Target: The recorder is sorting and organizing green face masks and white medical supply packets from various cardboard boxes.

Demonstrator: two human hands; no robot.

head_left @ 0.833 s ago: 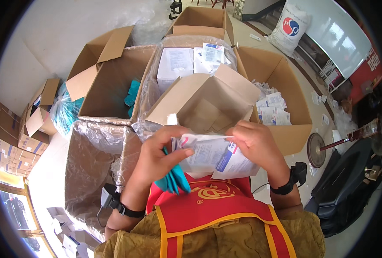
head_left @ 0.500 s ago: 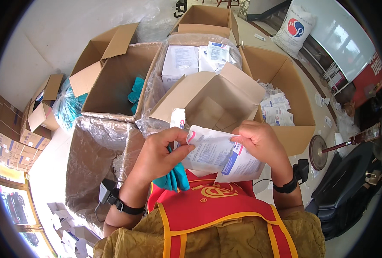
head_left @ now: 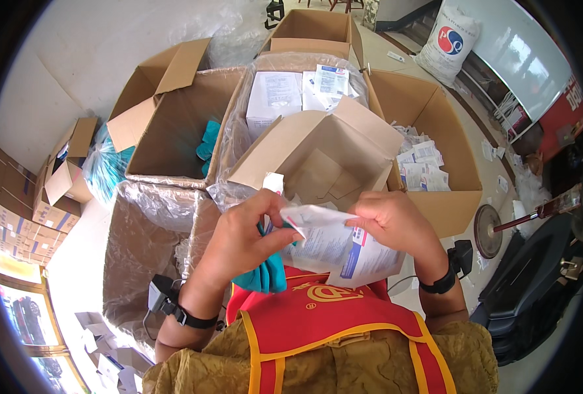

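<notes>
Two hands pinch one white paper pouch (head_left: 344, 246) near the chest: left hand (head_left: 242, 240), also gripping teal gloves (head_left: 262, 276), and right hand (head_left: 393, 223). The pouch seems open, nothing inserted yet.

Open cardboard box (head_left: 173, 128) at left, teal items (head_left: 207, 141) seen inside. Plastic-lined box (head_left: 291, 82) behind centre, packed with white flat packs (head_left: 275, 95). Empty open box (head_left: 324, 157) in the middle, flaps up. Box at right (head_left: 429, 118) partly filled with small white sachets (head_left: 419, 161). Further empty box (head_left: 317, 26) at the back. Clear-plastic-lined box (head_left: 143, 253) at lower left. Teal plastic bag (head_left: 104, 171) beside small cartons (head_left: 61, 180) at far left. White sack (head_left: 449, 43) stood on the floor at upper right.
</notes>
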